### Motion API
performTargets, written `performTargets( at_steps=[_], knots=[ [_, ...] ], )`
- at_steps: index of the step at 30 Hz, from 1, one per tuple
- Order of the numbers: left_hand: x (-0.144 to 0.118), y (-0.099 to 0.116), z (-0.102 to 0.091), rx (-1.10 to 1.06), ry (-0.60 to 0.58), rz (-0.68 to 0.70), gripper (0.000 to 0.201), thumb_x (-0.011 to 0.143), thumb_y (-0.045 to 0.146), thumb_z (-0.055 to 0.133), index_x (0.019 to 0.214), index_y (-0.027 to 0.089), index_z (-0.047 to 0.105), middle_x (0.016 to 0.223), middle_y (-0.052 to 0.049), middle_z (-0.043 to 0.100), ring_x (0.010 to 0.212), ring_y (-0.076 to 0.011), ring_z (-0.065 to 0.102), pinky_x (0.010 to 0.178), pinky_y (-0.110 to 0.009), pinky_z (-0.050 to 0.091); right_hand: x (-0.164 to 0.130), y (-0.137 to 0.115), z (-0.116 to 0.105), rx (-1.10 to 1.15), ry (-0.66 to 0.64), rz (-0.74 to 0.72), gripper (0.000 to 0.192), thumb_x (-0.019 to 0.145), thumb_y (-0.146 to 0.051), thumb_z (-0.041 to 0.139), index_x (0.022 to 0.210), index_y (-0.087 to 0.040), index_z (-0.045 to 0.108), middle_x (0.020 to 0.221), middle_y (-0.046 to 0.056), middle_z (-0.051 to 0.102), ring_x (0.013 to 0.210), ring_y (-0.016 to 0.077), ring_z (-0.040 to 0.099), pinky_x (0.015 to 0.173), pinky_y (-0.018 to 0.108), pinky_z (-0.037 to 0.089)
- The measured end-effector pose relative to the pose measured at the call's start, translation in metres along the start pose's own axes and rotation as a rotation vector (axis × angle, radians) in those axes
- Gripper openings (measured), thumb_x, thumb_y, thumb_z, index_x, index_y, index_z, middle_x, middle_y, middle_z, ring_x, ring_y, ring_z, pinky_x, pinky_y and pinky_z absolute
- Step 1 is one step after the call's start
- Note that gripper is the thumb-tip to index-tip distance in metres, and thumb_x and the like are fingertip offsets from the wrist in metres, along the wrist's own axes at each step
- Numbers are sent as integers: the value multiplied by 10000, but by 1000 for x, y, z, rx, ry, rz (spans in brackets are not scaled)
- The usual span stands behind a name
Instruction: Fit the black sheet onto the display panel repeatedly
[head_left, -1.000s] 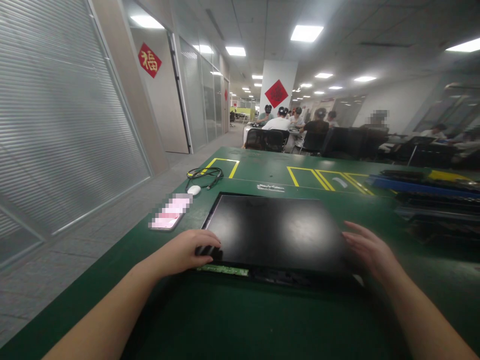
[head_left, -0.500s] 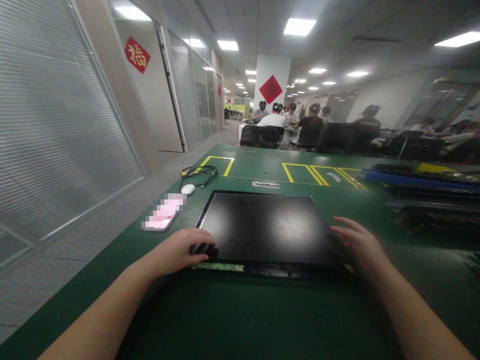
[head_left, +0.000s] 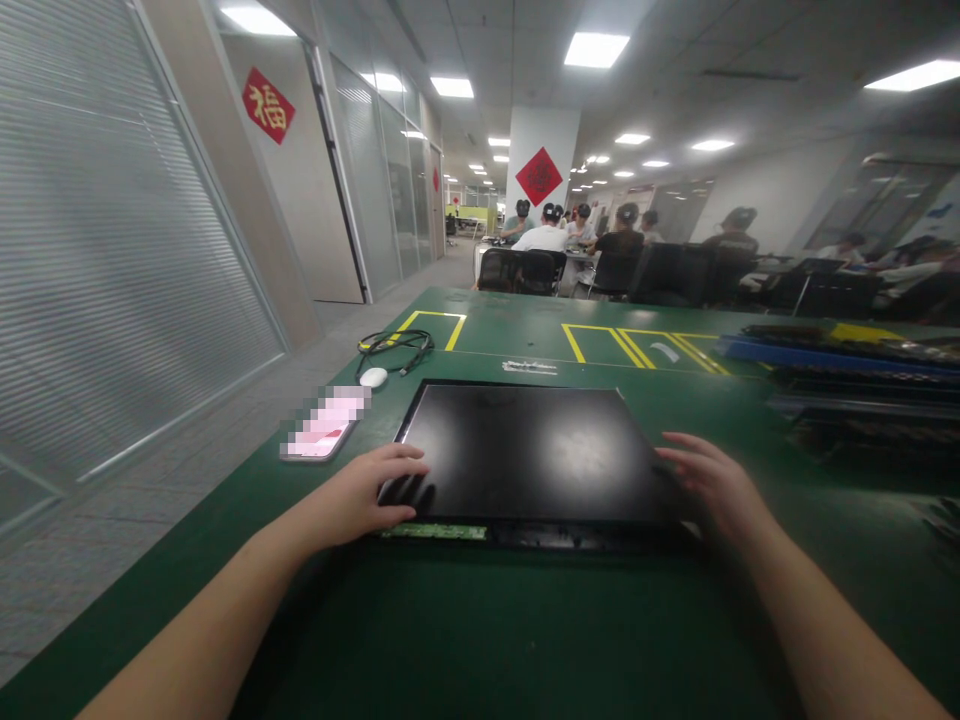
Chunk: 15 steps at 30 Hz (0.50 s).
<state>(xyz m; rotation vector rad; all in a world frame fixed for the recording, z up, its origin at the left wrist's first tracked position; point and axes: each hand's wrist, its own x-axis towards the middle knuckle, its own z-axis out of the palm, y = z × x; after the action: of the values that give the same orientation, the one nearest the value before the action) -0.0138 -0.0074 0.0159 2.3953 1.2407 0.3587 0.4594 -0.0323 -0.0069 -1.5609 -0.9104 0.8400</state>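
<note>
Both hands on the black panel (head_left: 529, 452) now — it lies flat on the green table (head_left: 525, 640), straight ahead. Left hand (head_left: 360, 495) grips the near-left corner, fingers curled over the edge. Right hand (head_left: 712, 485) rests open at the right edge, fingers spread. A phone (head_left: 319, 435) lies off left — beyond it, a white mouse (head_left: 373, 377).
</note>
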Motion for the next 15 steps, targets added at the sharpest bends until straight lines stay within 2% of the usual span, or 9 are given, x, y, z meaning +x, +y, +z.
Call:
performTargets(
  at_steps=[2, 4, 15],
  knots=[
    [0, -3, 2, -3, 27, -11, 529, 767, 290, 717, 1288, 270, 624, 1491, -113, 463, 1329, -327, 471, 1079, -486, 394, 0, 0, 1, 14, -9, 17, 439, 617, -357, 711, 1020, -184, 710, 941, 82, 721, 683, 162, 545, 522, 272, 385],
    [-1, -5, 3, -8, 35, -3, 551, 764, 262, 718, 1304, 286, 610, 1523, -111, 420, 1355, -337, 440, 1086, -504, 383, -1, -1, 2, 32, -19, 19, 448, 620, -362, 706, 1032, -187, 703, 930, 82, 723, 663, 161, 542, 520, 279, 384],
    [0, -7, 2, -2, 9, -18, 560, 781, 321, 707, 1329, 299, 593, 1515, -96, 442, 1358, -327, 439, 1085, -488, 390, 10, 6, 1, 101, -60, -21, 396, 688, -367, 644, 1040, -193, 691, 965, 89, 744, 649, 162, 544, 547, 290, 387]
  ],
)
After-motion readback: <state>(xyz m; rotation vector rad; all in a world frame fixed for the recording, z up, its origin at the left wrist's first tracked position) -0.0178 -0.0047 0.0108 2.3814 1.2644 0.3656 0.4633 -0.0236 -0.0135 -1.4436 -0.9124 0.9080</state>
